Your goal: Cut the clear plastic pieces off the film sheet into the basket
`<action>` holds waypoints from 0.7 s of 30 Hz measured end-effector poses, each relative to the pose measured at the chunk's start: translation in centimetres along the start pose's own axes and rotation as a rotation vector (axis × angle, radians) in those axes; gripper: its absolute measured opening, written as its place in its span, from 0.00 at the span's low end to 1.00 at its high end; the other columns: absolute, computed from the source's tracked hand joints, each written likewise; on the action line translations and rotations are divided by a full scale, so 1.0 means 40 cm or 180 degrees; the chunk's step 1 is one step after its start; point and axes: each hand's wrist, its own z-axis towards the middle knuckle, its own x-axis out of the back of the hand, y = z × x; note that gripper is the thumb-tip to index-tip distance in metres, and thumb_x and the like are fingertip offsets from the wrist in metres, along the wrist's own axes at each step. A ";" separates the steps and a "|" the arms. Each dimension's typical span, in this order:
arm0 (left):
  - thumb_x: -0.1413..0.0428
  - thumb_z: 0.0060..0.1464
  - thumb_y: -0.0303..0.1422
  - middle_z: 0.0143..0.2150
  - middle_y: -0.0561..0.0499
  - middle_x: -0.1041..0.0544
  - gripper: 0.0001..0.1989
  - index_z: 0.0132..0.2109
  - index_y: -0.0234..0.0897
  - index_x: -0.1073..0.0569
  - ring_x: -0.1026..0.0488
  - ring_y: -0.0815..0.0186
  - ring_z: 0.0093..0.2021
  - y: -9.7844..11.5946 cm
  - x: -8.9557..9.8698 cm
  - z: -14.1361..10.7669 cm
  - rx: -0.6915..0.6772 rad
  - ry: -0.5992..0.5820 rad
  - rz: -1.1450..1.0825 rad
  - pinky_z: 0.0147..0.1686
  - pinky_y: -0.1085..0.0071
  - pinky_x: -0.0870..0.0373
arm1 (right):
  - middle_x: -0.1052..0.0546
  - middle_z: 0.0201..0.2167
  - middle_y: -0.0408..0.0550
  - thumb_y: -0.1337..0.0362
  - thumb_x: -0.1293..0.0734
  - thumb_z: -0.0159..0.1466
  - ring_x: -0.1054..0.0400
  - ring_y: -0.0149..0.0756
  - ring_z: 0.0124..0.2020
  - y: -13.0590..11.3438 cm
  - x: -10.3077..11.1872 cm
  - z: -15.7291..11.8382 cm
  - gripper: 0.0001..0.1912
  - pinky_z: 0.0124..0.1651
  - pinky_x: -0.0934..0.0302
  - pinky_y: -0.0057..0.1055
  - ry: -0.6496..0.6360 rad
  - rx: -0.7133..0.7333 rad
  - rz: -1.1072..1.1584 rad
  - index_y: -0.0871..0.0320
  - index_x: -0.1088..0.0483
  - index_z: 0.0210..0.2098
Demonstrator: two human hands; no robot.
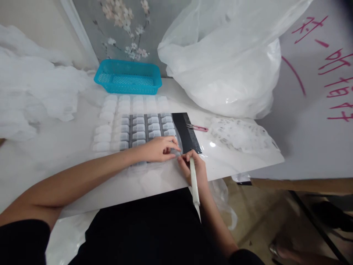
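Note:
A translucent tray of pale, lidded-looking compartments (138, 127) lies on the white table, its right part over a black sheet (184, 129). My left hand (161, 149) rests over the tray's lower right part, fingers bent and pointing right; what its fingertips touch is too small to tell. Just to the right, my right hand (196, 167) is closed round a long white pen-like tool (194, 182), whose tapered end points down toward my body. The fingertips of both hands nearly meet at the tray's right edge.
Pink-handled snips (197, 127) lie right of the black sheet. A blue basket (128, 77) stands behind the tray. A large white plastic bag (228, 70) bulges at the back right, with a crumpled translucent sheet (242, 134) before it. White material (35, 84) is heaped at left.

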 end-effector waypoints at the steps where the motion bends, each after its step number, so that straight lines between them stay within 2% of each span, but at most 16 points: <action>1: 0.43 0.58 0.33 0.51 0.48 0.27 0.13 0.49 0.40 0.23 0.30 0.74 0.29 0.000 -0.005 0.000 -0.0020 0.0005 0.0104 0.33 0.73 0.32 | 0.29 0.23 0.40 0.54 0.33 0.62 0.37 0.32 0.23 0.001 0.008 -0.004 0.15 0.30 0.43 0.28 0.0080 -0.0022 -0.0037 0.53 0.42 0.27; 4: 0.42 0.58 0.36 0.51 0.49 0.26 0.13 0.49 0.41 0.23 0.30 0.73 0.29 0.000 -0.020 0.000 -0.0112 -0.0031 0.0442 0.34 0.72 0.33 | 0.31 0.23 0.41 0.50 0.42 0.67 0.39 0.34 0.24 0.016 0.033 -0.024 0.15 0.29 0.45 0.30 0.0295 -0.0056 0.0252 0.54 0.35 0.36; 6: 0.41 0.59 0.35 0.52 0.50 0.26 0.12 0.49 0.41 0.23 0.28 0.72 0.32 0.000 -0.028 -0.001 -0.0162 -0.0042 0.0585 0.36 0.72 0.33 | 0.32 0.25 0.41 0.51 0.45 0.68 0.39 0.34 0.25 0.029 0.045 -0.040 0.15 0.29 0.45 0.30 0.0326 -0.0010 0.0552 0.54 0.36 0.40; 9: 0.42 0.59 0.34 0.52 0.50 0.26 0.11 0.48 0.41 0.23 0.26 0.69 0.39 0.003 -0.033 -0.002 -0.0176 -0.0047 0.0671 0.40 0.72 0.33 | 0.35 0.24 0.39 0.57 0.39 0.65 0.40 0.33 0.25 0.037 0.048 -0.061 0.08 0.29 0.45 0.29 0.0271 -0.0061 0.0439 0.53 0.39 0.34; 11: 0.42 0.59 0.33 0.52 0.51 0.26 0.11 0.48 0.42 0.23 0.26 0.69 0.41 0.009 -0.030 0.000 -0.0142 -0.0100 0.0688 0.40 0.73 0.33 | 0.36 0.22 0.38 0.60 0.36 0.63 0.42 0.32 0.23 0.029 0.043 -0.070 0.08 0.28 0.46 0.28 0.0164 -0.0134 0.0217 0.54 0.40 0.30; 16: 0.41 0.56 0.30 0.53 0.52 0.28 0.15 0.51 0.42 0.24 0.28 0.73 0.33 0.023 -0.015 0.005 0.0008 -0.0350 0.0662 0.36 0.73 0.35 | 0.35 0.20 0.38 0.61 0.36 0.62 0.44 0.29 0.20 0.003 0.018 -0.070 0.09 0.25 0.48 0.27 -0.0123 0.0000 -0.0015 0.54 0.40 0.27; 21: 0.42 0.56 0.29 0.54 0.52 0.29 0.16 0.52 0.42 0.25 0.29 0.73 0.32 0.023 -0.012 0.009 0.0071 -0.0421 0.0643 0.35 0.73 0.35 | 0.33 0.20 0.40 0.62 0.36 0.61 0.41 0.30 0.21 0.014 -0.003 -0.059 0.11 0.26 0.45 0.26 -0.0228 0.0110 -0.0366 0.53 0.43 0.25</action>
